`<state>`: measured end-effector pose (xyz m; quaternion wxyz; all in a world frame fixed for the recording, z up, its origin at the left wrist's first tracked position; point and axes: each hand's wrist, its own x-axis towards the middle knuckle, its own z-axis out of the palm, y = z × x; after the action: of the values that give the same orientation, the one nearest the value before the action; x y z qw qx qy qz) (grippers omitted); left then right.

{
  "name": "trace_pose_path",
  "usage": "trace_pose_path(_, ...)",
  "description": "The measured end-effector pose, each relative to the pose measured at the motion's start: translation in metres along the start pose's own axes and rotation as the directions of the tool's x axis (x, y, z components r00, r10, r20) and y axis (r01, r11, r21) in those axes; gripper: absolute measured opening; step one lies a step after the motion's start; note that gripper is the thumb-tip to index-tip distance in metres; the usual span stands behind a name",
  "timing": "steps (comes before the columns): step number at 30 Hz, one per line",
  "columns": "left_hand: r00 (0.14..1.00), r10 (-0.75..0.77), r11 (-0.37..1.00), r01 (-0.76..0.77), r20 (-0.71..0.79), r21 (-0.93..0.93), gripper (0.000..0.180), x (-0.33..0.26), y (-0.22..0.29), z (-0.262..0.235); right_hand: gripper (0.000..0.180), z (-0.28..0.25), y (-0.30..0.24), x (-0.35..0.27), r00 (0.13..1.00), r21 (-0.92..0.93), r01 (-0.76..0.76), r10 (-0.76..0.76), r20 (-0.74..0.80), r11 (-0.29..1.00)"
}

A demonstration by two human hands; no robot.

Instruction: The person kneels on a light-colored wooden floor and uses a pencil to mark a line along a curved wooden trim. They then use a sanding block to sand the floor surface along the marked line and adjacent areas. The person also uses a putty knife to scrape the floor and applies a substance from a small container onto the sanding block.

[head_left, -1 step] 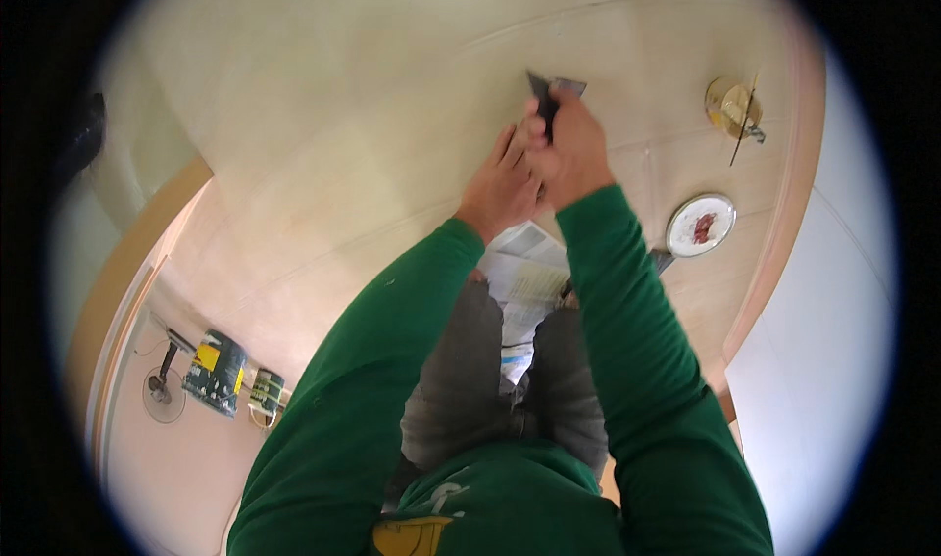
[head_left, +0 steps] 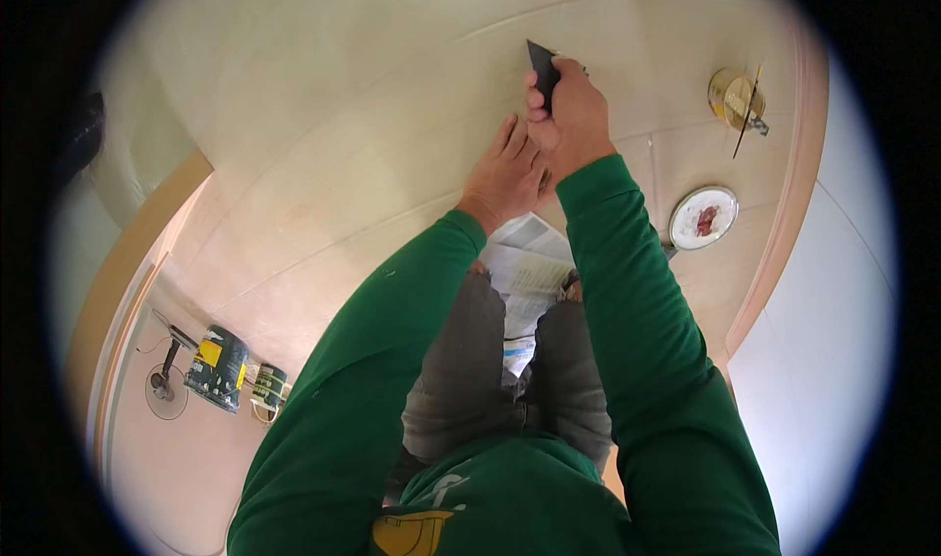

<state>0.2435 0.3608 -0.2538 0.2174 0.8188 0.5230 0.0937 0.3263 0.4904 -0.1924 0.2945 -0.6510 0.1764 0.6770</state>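
Observation:
My right hand (head_left: 573, 120) is closed around a dark, flat scraper-like tool (head_left: 541, 74). The tool's pointed corner faces away from me, over the pale beige surface (head_left: 372, 125). Part of it is hidden by my fingers. Beside and slightly nearer to me, my left hand (head_left: 505, 174) lies with its fingers stretched out over the same surface, close to the right wrist and holding nothing. Thin joint lines cross the surface.
Printed paper sheets (head_left: 524, 252) lie between my legs. At right are a round white lid (head_left: 720, 234) with a reddish smear and a tin (head_left: 723, 90) with a thin stick across it. A dark bucket (head_left: 218, 365), a smaller can (head_left: 268, 384) and a fan (head_left: 167, 394) stand lower left.
My right hand has moved a little farther away from me with the dark tool, which is turned slightly. The left hand has hardly shifted.

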Motion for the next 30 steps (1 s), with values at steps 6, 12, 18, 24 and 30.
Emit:
trace_pose_path(6, 0.997, 0.017, 0.997, -0.023, -0.072, -0.076, 0.040, -0.003, -0.001, 0.000, 0.017, -0.027, 0.013, 0.009, 0.992, -0.014, -0.099, 0.099, 0.080, 0.995)
trace_pose_path(12, 0.998, -0.044, 0.999, 0.044, -0.036, 0.021, 0.051, -0.002, 0.002, 0.000, 0.025, 0.002, -0.011, -0.001, 0.997, -0.200, 0.069, -0.061, 0.049, 0.977)
trace_pose_path(18, 0.996, -0.065, 0.997, 0.063, -0.069, -0.036, 0.060, 0.003, 0.002, -0.003, 0.020, -0.006, -0.035, -0.007, 0.998, -0.466, -0.040, 0.062, 0.031, 0.884)
trace_pose_path(24, 0.994, -0.070, 0.997, 0.066, -0.083, -0.052, 0.069, 0.000, 0.005, -0.010, 0.021, -0.001, -0.052, -0.014, 0.997, -0.729, -0.055, 0.075, -0.005, 0.682)
trace_pose_path(30, 0.996, -0.063, 0.996, 0.059, -0.065, -0.063, 0.064, 0.003, 0.006, -0.010, 0.021, -0.002, -0.043, -0.001, 0.997, -0.630, -0.025, 0.063, 0.037, 0.776)
